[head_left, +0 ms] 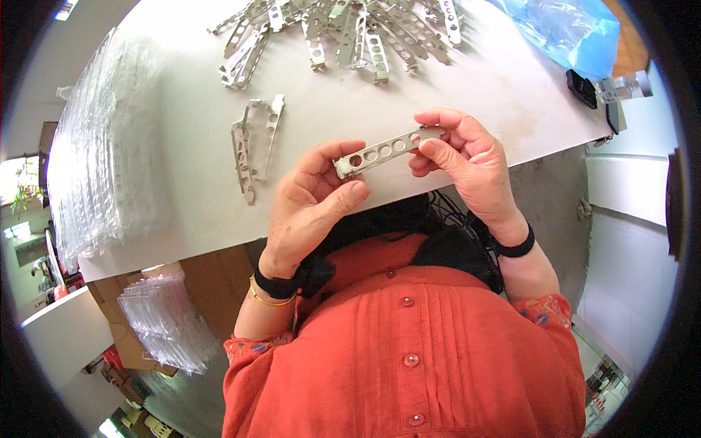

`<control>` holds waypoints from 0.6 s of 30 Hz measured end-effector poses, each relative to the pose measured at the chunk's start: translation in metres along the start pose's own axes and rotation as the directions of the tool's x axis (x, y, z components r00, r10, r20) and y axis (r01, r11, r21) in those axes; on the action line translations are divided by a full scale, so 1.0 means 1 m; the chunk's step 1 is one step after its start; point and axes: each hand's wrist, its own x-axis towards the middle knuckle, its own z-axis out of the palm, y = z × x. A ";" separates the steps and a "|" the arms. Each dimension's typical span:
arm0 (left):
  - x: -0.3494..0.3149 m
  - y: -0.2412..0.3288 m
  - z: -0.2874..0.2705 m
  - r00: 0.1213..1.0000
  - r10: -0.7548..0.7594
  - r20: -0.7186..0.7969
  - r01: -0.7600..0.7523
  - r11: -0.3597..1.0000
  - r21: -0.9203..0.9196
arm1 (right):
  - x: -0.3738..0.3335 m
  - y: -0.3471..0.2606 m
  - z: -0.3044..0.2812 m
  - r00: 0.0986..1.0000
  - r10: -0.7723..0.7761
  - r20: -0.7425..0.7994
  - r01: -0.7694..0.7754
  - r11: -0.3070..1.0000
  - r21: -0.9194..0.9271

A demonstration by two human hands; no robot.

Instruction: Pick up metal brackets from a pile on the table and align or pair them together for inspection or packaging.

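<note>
Between my two hands, above the near edge of the white table (197, 212), is a flat metal bracket (388, 150) with a row of round holes. The thumb and fingers of my left hand (310, 197) close around its left end, where a small pale piece sits. My right hand (471, 157) pinches the other end, thumb in front and fingers behind. A few similar brackets (243, 157) lie on the table beyond my left hand. Farther back spreads a loose heap of such metal brackets (358, 36).
Stacked clear plastic trays (102, 146) stand on the table's left side. More clear trays (164, 317) sit in a cardboard box (208, 285) below the edge. A blue plastic bag (569, 33) lies at the back right, near a clear bottle (624, 87) and a black object (581, 87).
</note>
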 end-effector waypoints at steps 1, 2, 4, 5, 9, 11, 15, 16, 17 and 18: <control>0.000 -0.001 -0.003 1.000 0.001 -0.007 -0.001 1.000 0.002 | -0.001 0.000 0.000 1.000 0.001 -0.004 -0.001 1.000 0.008; 0.001 -0.003 -0.006 1.000 0.001 -0.007 -0.001 1.000 0.028 | -0.001 0.000 0.000 1.000 0.002 -0.009 -0.001 1.000 0.016; 0.002 -0.005 -0.009 1.000 0.000 -0.011 0.001 0.999 0.051 | -0.001 0.000 -0.001 1.000 0.003 0.003 -0.003 1.000 0.004; 0.002 -0.005 -0.009 1.000 0.007 -0.012 -0.006 0.998 0.058 | -0.001 0.000 -0.001 1.000 0.002 0.009 -0.002 1.000 -0.010; 0.002 -0.006 -0.011 1.000 0.026 -0.008 -0.026 0.998 0.050 | -0.001 0.001 -0.002 1.000 -0.004 0.014 0.005 0.999 -0.038; 0.002 -0.008 -0.012 0.999 0.040 -0.004 -0.040 0.999 0.028 | -0.001 0.000 -0.004 0.999 -0.016 0.045 0.019 0.997 -0.073; 0.004 -0.012 -0.015 0.997 0.071 0.010 -0.071 0.997 -0.019 | 0.000 0.000 -0.005 0.999 -0.005 0.053 0.007 0.999 -0.049; 0.004 -0.012 -0.015 0.997 0.071 0.011 -0.071 0.997 -0.020 | 0.000 0.000 -0.006 0.998 0.011 0.054 -0.009 0.999 -0.043; 0.004 -0.011 -0.015 0.998 0.064 0.018 -0.063 0.998 -0.019 | 0.000 -0.001 -0.007 0.998 0.027 0.055 -0.025 0.999 -0.036; 0.003 -0.010 -0.015 0.998 0.057 0.024 -0.056 0.998 -0.017 | 0.001 0.000 -0.007 0.998 0.027 0.055 -0.025 0.999 -0.036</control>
